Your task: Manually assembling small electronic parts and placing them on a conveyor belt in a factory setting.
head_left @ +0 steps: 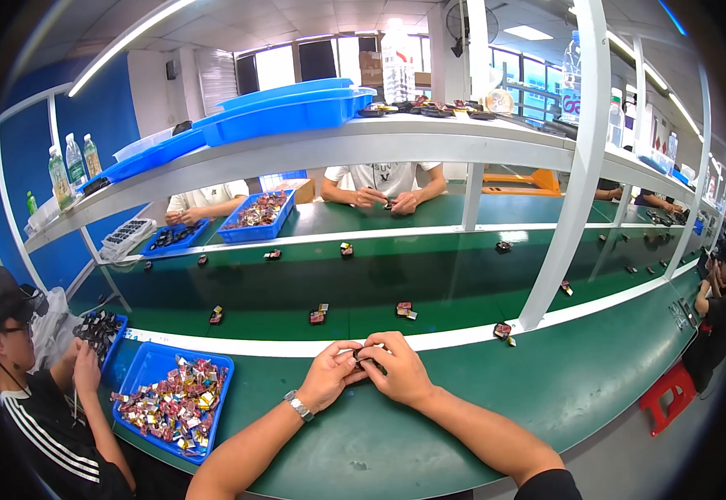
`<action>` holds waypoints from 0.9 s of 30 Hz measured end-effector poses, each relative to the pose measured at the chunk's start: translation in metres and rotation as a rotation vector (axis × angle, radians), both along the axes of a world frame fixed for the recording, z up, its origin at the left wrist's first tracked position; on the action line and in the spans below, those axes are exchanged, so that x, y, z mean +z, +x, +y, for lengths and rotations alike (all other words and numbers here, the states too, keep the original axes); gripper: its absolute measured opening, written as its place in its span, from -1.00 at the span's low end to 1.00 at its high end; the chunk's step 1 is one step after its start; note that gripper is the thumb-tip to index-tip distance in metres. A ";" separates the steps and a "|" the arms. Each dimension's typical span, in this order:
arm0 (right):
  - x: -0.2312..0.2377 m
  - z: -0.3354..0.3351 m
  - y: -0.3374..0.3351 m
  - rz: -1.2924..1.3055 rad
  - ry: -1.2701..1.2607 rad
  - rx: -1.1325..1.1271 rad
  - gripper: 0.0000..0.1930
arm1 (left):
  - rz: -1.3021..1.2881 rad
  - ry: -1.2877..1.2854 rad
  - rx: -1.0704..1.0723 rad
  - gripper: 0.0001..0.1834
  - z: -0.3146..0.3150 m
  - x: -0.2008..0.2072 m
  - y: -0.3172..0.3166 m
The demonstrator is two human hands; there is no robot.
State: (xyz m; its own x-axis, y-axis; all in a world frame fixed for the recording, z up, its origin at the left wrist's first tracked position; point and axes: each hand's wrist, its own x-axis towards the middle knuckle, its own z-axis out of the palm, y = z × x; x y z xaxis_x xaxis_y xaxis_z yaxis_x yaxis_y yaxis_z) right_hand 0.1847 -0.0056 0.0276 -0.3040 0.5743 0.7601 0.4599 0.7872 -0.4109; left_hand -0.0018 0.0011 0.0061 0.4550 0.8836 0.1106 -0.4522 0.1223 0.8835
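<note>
Fingers [386,354] of the left hand [323,382] and the right hand [400,377] are pinching a small black part [358,357] between them, over the green worktop [479,408]. Because they hide most of it, a tilted hold could stay unnoticed; if one side presses harder, the part may slip out and drop. The left forearm [250,437] is near the blue tray [153,360] of packets [178,402], so a wide elbow movement might knock it.

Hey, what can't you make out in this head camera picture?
1. Head view: the small dark piece's full shape, mostly covered by the left hand and right hand.
2. Head view: details of the jumbled pieces in the nearest blue tray, too small.
3. Head view: the opposite co-worker's head, hidden by the shelf.
</note>
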 end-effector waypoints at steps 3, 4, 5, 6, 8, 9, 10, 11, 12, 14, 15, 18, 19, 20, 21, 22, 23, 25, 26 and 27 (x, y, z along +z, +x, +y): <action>0.002 0.001 0.002 -0.054 0.085 -0.002 -0.76 | 0.016 -0.012 0.005 -0.71 0.000 0.001 0.000; 0.003 0.001 0.002 -0.089 0.150 -0.006 -0.76 | 0.016 -0.024 0.013 -0.71 0.000 0.000 0.000; 0.004 0.001 0.002 -0.090 0.152 -0.006 -0.76 | 0.015 -0.036 0.020 -0.71 0.001 0.000 0.000; 0.006 -0.002 0.001 -0.104 0.168 -0.015 -0.76 | 0.014 -0.035 0.022 -0.71 0.000 0.000 0.000; 0.007 -0.003 0.000 -0.120 0.185 -0.021 -0.76 | 0.010 -0.027 0.021 -0.71 0.001 0.000 -0.001; 0.007 -0.002 0.000 -0.143 0.199 -0.039 -0.76 | 0.008 -0.026 0.022 -0.71 0.000 0.000 -0.001; 0.006 -0.002 0.000 -0.166 0.213 -0.057 -0.76 | 0.006 -0.027 0.021 -0.71 0.000 0.000 -0.001; 0.005 -0.002 -0.001 -0.167 0.215 -0.056 -0.76 | 0.004 -0.029 0.019 -0.71 0.000 0.000 0.000; 0.003 -0.002 -0.002 -0.181 0.223 -0.077 -0.76 | 0.004 -0.027 0.019 -0.71 0.000 0.000 0.000; 0.001 -0.001 -0.003 -0.196 0.233 -0.098 -0.76 | 0.012 -0.045 0.027 -0.71 0.000 0.000 -0.001; 0.001 -0.001 -0.003 -0.192 0.228 -0.102 -0.77 | 0.012 -0.044 0.026 -0.71 0.000 0.000 -0.001; 0.001 -0.001 -0.005 -0.188 0.226 -0.117 -0.77 | 0.022 -0.039 0.044 -0.72 0.000 0.000 0.000; 0.001 -0.001 -0.006 -0.187 0.228 -0.127 -0.77 | 0.028 -0.044 0.045 -0.72 0.001 -0.001 0.000; 0.001 -0.001 -0.006 -0.187 0.229 -0.127 -0.77 | 0.034 -0.050 0.046 -0.73 0.001 -0.001 0.000; 0.002 -0.002 -0.006 -0.195 0.218 -0.132 -0.77 | 0.034 -0.050 0.046 -0.73 0.001 -0.001 0.000; 0.002 -0.002 -0.006 -0.203 0.208 -0.137 -0.78 | 0.039 -0.052 0.052 -0.73 0.000 0.000 0.000; 0.002 -0.002 -0.006 -0.203 0.207 -0.137 -0.78 | 0.043 -0.054 0.057 -0.73 0.000 0.000 0.001; 0.002 -0.002 -0.005 -0.206 0.218 -0.123 -0.78 | 0.044 -0.053 0.060 -0.73 0.000 -0.001 0.001; 0.002 -0.002 -0.005 -0.206 0.218 -0.124 -0.78 | 0.044 -0.053 0.063 -0.73 0.000 -0.001 0.001; 0.001 -0.001 -0.006 -0.210 0.231 -0.129 -0.79 | 0.045 -0.053 0.063 -0.73 0.000 -0.001 0.001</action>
